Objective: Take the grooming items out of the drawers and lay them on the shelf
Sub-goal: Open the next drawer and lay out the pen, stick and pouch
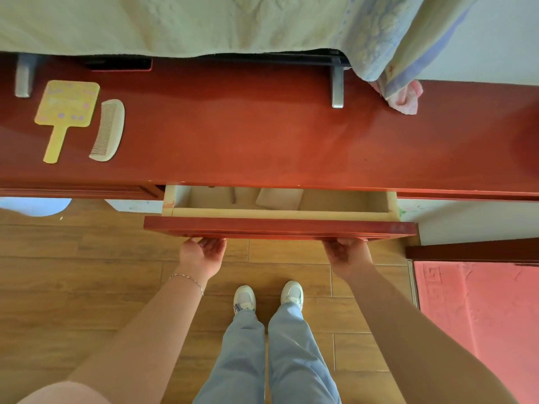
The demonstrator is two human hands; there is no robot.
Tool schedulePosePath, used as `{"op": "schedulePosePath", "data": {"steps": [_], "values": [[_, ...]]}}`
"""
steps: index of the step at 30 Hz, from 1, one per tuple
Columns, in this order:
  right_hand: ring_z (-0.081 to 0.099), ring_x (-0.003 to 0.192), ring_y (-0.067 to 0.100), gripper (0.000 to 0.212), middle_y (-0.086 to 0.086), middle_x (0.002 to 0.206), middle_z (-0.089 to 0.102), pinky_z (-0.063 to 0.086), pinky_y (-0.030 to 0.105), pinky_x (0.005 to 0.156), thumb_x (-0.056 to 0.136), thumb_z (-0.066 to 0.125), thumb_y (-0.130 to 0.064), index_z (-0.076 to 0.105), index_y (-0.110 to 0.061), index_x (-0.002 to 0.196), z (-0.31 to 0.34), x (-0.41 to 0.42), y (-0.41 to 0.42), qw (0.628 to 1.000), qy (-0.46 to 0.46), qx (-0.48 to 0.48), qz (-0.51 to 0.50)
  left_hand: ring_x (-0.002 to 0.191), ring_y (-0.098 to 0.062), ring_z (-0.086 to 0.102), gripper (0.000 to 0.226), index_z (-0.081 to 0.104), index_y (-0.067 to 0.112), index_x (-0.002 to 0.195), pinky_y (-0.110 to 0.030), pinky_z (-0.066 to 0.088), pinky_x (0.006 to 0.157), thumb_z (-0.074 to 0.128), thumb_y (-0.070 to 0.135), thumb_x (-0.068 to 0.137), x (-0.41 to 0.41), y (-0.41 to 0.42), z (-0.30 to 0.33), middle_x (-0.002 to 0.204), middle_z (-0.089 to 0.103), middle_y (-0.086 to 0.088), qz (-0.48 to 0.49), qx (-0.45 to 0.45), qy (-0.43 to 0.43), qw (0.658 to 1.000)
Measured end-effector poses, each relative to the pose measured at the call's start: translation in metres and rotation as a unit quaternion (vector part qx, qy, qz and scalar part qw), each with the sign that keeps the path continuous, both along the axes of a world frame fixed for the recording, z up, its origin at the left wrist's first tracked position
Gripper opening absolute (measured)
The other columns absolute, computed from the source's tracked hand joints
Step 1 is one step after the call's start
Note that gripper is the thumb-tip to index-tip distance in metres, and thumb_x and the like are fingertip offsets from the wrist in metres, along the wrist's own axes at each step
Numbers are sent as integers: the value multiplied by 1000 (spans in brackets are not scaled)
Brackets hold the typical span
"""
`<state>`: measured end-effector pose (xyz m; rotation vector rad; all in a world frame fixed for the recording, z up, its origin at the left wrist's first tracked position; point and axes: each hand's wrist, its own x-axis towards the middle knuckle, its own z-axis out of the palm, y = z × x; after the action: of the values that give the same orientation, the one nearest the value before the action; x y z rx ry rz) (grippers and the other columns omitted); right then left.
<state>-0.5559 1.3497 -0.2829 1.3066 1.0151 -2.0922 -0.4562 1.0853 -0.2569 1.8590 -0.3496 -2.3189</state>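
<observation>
yellow hand mirror (66, 109) and cream comb (107, 130) lie side by side on red shelf (262, 135).

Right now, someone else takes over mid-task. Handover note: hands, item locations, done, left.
Left hand and right hand: both palm-up under the lower edge of the drawer front, fingers curled onto it; neither holds an item.
Drawer: partly open. Inside, a pale flat item and a thin dark stick-like item; can't identify either.
Done: yellow hand mirror and cream comb lie side by side on the red shelf, left end.
Left: pull the drawer further, check its contents, move any grooming items to the shelf.
</observation>
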Motion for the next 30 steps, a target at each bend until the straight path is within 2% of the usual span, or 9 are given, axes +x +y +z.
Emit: {"op": "schedulePosePath", "data": {"steps": [3, 6, 11, 15, 19, 23, 28, 30], "values": [[59, 83, 26, 29, 13, 83, 60, 41, 37, 104, 84, 30, 10, 56, -2, 83, 2, 16, 5, 1000, 5, -5, 7, 126, -27, 45, 44, 34, -1, 136, -39, 33, 109, 25, 24, 101, 13, 6, 2, 136, 46, -16, -1, -4, -7, 1000], [60, 85, 25, 28, 13, 84, 61, 42, 37, 102, 83, 32, 9, 57, -3, 84, 1, 31, 12, 1000, 6, -5, 13, 128, -28, 42, 45, 32, 0, 138, -39, 32, 109, 25, 25, 101, 26, 12, 1, 138, 44, -16, -1, -5, -17, 1000], [59, 82, 24, 29, 10, 62, 66, 47, 37, 95, 82, 34, 11, 59, -4, 79, 1, 52, 20, 1000, -3, -6, -5, 133, -30, 36, 49, 25, 0, 142, -40, 29, 111, 21, 27, 102, 48, 17, -1, 145, 36, -18, 2, 5, -22, 1000], [59, 82, 23, 28, 9, 59, 67, 46, 34, 95, 83, 35, 11, 58, -4, 78, 2, 69, 25, 1000, -7, -2, 1, 133, -30, 36, 49, 25, 0, 142, -40, 29, 111, 21, 27, 101, 63, 22, -2, 145, 35, -17, 0, 9, -28, 1000], [59, 82, 23, 28, 10, 65, 66, 46, 33, 94, 83, 36, 11, 59, -4, 77, -2, 82, 31, 1000, -7, -3, 7, 130, -29, 39, 47, 30, -1, 139, -40, 30, 110, 25, 26, 101, 76, 27, 1, 143, 40, -16, 0, 13, -26, 1000], [58, 79, 21, 28, 7, 58, 65, 46, 31, 93, 84, 37, 10, 58, -5, 75, 0, 90, 34, 1000, -12, 12, 12, 132, -28, 37, 49, 28, 0, 141, -40, 29, 111, 24, 27, 101, 85, 30, 0, 144, 38, -16, 8, 16, -23, 1000], [56, 75, 19, 27, 6, 58, 60, 45, 29, 92, 85, 40, 7, 56, -8, 70, 3, 103, 38, 1000, -12, 14, 22, 129, -28, 41, 40, 41, 0, 130, -40, 31, 110, 26, 22, 100, 96, 33, 2, 137, 45, -16, -9, 15, -22, 1000], [57, 75, 18, 24, 6, 62, 59, 47, 28, 90, 86, 42, 5, 56, -8, 71, 6, 106, 40, 999, -13, 13, 29, 129, -29, 40, 37, 47, -2, 121, -40, 30, 110, 25, 20, 100, 103, 35, 3, 127, 51, -16, -25, 17, -17, 999]]}}
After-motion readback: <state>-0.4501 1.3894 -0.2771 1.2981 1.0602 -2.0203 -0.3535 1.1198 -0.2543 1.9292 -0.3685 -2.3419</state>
